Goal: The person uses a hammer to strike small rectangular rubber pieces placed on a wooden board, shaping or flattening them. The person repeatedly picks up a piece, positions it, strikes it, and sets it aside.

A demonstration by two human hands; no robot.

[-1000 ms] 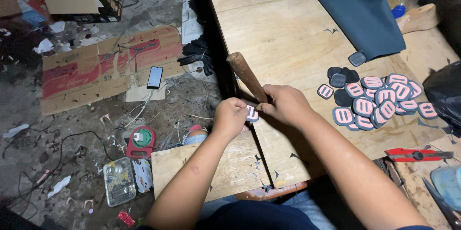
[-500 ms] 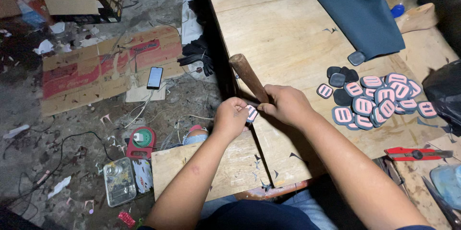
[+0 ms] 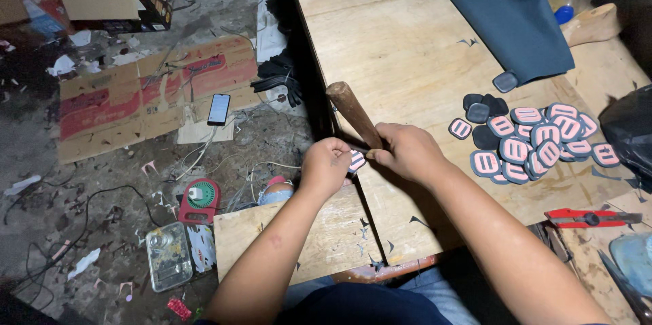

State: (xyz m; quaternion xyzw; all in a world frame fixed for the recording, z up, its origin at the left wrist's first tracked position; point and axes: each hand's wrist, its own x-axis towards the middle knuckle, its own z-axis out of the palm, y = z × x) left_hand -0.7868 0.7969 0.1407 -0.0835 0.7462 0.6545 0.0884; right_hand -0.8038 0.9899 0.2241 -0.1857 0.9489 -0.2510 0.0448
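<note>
My right hand (image 3: 406, 152) grips a tool with a thick brown wooden handle (image 3: 351, 112) that slants up and to the left over the plywood table (image 3: 401, 46). My left hand (image 3: 325, 165) pinches a small dark patch with pink and white stripes (image 3: 356, 160) at the table's left edge, right against the tool's hidden tip. A pile of several similar striped and plain dark patches (image 3: 530, 140) lies on the table to the right of my hands.
Dark blue fabric (image 3: 502, 12) lies across the back of the table. A red utility knife (image 3: 587, 218) rests at the right. On the littered floor to the left are flattened cardboard (image 3: 136, 97), a phone (image 3: 219, 108), a red device (image 3: 200, 199) and cables.
Both hands stay at the table's left edge with the patch and tool; the wooden handle has shifted only slightly.
</note>
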